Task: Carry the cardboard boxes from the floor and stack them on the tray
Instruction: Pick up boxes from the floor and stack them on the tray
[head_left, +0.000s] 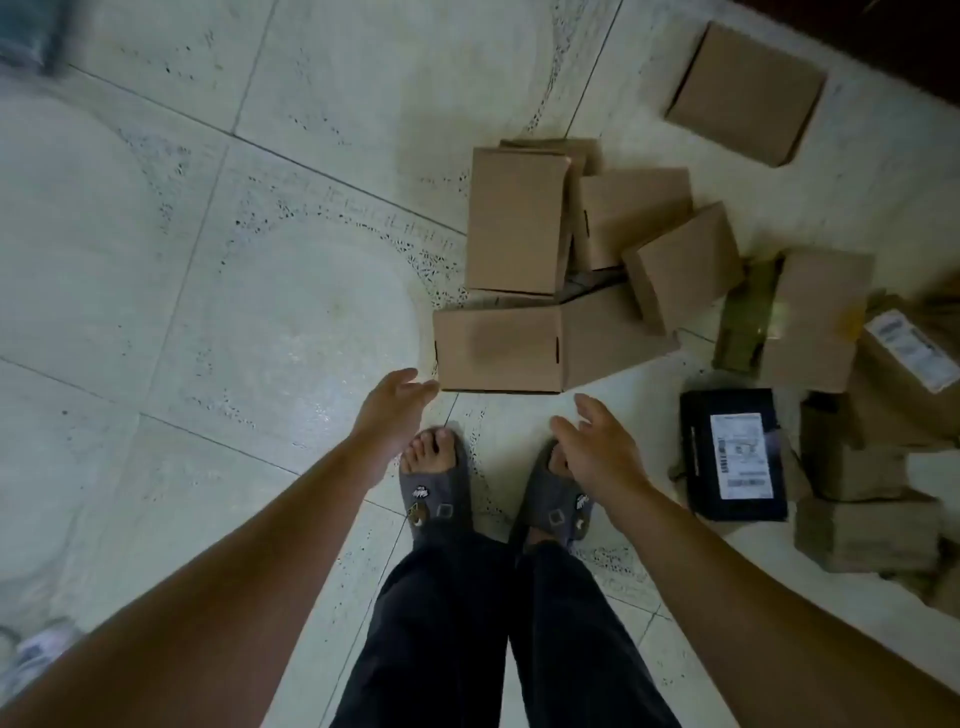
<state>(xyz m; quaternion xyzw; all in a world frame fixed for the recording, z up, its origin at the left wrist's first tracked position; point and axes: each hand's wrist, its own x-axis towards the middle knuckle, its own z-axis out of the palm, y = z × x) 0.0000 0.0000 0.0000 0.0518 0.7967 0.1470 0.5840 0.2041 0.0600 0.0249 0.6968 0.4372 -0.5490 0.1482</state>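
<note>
Several plain cardboard boxes lie scattered on the tiled floor ahead of me. The nearest box (497, 348) lies flat just beyond my feet. My left hand (390, 410) reaches toward its lower left corner, fingers apart, almost touching it. My right hand (597, 441) hovers open a little below the box's right end, holding nothing. Behind it stand a taller box (514, 221) and other boxes (680, 262). One box (745, 93) lies apart at the far right. No tray is in view.
A black parcel with a white label (732, 454) lies right of my feet. More brown parcels (872, 499) pile up at the right edge. My feet in grey slippers (436, 488) stand on pale tiles. A shoe (36, 654) shows at lower left.
</note>
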